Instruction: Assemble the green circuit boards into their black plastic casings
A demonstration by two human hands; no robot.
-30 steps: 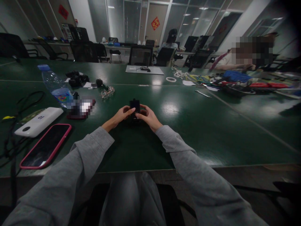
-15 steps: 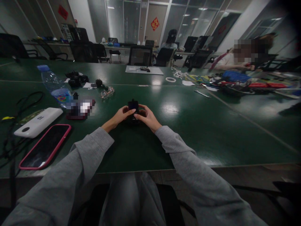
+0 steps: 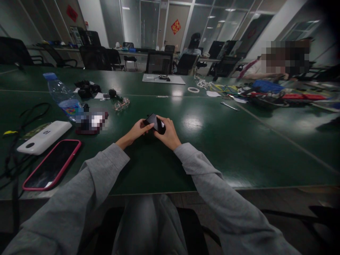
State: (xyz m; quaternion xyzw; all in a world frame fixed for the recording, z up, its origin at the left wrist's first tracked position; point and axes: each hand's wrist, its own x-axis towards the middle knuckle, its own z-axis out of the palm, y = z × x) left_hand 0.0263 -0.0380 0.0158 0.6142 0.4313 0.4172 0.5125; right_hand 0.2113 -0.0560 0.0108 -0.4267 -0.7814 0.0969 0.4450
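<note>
A small black device (image 3: 153,121) with a glossy face is held between both hands above the green table (image 3: 223,156). My left hand (image 3: 136,131) grips its left side, the thumb lying on its face. On the right side my right hand (image 3: 168,132) closes round it, thumb below and fingers at the top. The device is tilted, and its underside is hidden. Farther left lie a phone in a pink case (image 3: 52,165) and a white power bank (image 3: 45,137).
A plastic bottle (image 3: 62,95), a dark red-edged object (image 3: 91,122) and glasses (image 3: 122,104) stand or lie to the left. Beyond are a white tape ring (image 3: 193,90) and a pen (image 3: 230,106). A person (image 3: 281,62) sits at the right behind cables and a blue bag (image 3: 267,86).
The black device has turned from upright to a tilt, showing more of its glossy face. The fingers of my right hand have shifted round it.
</note>
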